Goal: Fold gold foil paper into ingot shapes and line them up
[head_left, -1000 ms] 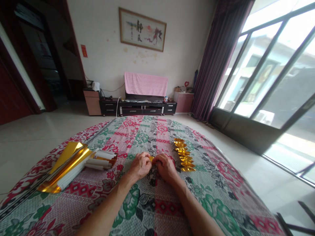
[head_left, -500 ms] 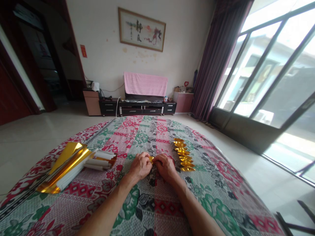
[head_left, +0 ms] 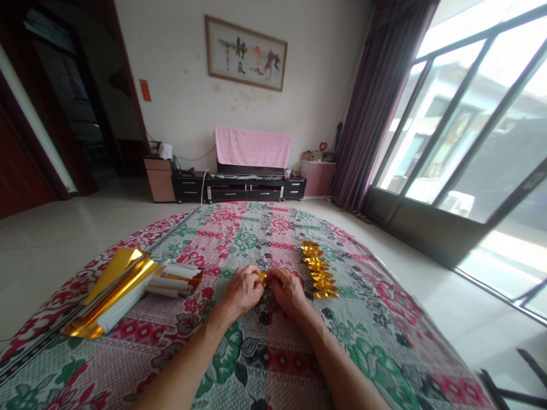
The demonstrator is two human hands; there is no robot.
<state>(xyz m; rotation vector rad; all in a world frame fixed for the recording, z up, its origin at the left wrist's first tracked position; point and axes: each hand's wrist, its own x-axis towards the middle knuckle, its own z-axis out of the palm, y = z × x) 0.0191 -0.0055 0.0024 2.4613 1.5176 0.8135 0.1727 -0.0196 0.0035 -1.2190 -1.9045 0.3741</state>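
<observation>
A small piece of gold foil paper (head_left: 262, 278) shows between my hands at the middle of the table; most of it is hidden by my fingers. My left hand (head_left: 245, 288) grips its left side with curled fingers. On the other side, the fingers of my right hand (head_left: 286, 289) pinch it. Just right of my hands lies a row of folded gold paper ingots (head_left: 323, 279), pointed at both ends. Over to the left are curled sheets of gold paper (head_left: 123, 296) with white backs, beside several rolled white-and-gold paper tubes (head_left: 173, 282).
A flowered red, green and grey cloth (head_left: 239, 364) covers the round table. Beyond it stand a low black cabinet (head_left: 256, 191) and a screen draped with a pink towel (head_left: 252, 146). Glass doors (head_left: 453, 131) are on the right, with dark stool legs (head_left: 513, 393) below.
Both hands stay in nearly the same place, with only slight finger movement around the gold paper. The row of ingots and the paper stack have not moved.
</observation>
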